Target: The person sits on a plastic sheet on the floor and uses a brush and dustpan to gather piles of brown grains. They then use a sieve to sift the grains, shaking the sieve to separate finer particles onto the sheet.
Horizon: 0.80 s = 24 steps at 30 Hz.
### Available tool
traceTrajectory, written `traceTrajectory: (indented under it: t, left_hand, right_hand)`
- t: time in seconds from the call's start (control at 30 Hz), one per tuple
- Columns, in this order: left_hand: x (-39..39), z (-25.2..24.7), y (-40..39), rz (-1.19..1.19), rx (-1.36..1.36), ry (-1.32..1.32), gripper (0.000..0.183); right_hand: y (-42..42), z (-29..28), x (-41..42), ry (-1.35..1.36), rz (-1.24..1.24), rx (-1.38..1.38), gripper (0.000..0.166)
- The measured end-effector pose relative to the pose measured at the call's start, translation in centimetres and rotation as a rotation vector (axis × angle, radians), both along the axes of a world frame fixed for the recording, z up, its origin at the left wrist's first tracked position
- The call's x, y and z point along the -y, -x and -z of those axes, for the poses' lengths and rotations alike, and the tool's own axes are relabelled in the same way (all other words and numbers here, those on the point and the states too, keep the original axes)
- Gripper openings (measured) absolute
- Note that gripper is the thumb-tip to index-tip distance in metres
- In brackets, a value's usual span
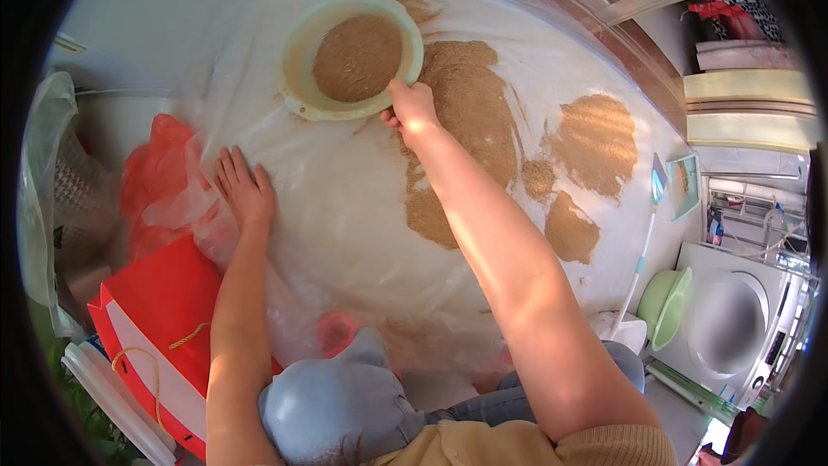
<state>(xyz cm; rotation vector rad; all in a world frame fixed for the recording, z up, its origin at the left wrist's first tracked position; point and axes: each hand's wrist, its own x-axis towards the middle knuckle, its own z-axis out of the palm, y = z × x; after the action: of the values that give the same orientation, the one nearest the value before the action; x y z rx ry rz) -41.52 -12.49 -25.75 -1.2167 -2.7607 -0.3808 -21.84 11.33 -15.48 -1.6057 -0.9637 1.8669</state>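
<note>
My right hand (411, 110) grips the lower right rim of a round, pale green plastic sieve (299, 71). Brown granular material (361, 57) lies in the sieve and hides much of its mesh bottom. Beside the sieve, a wide patch of similar brown material (475, 103) spreads over a clear plastic sheet (336, 200). My left hand (246, 189) rests on the sheet's left part, palm down, fingers slightly apart, holding nothing. A crumpled red plastic bag (158, 168) is just left of it.
Smaller brown piles (598, 142) lie to the right. A red paper bag (168, 291) with rope handles stands by my left forearm. Along the right are a long-handled brush (640, 259), a dustpan (684, 186), a green basin (666, 310) and a front-loading washing machine (702, 265).
</note>
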Motion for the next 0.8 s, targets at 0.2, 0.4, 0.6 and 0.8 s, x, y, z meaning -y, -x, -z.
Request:
traceTrajectory:
  t: [0.2, 0.4, 0.6, 0.8]
  left_hand:
    - [0.2, 0.6, 0.3, 0.051, -0.011, -0.050, 0.060]
    - [1.2, 1.6, 1.9, 0.076, -0.010, -0.052, 0.061]
    - [-0.1, -3.3, -6.6, 0.303, 0.019, 0.068, 0.066]
    - [4.3, -6.0, -18.6, 0.953, 0.289, 0.181, 0.071]
  right_hand:
    - [-0.9, -1.8, -1.2, -0.178, -0.099, 0.054, 0.023]
    - [-2.8, -6.2, -4.6, -0.030, 0.133, -0.234, 0.023]
    - [-4.5, -10.1, -7.0, -0.020, 0.083, -0.297, 0.013]
    - [-5.9, -10.1, -4.9, 0.003, 0.026, -0.307, 0.013]
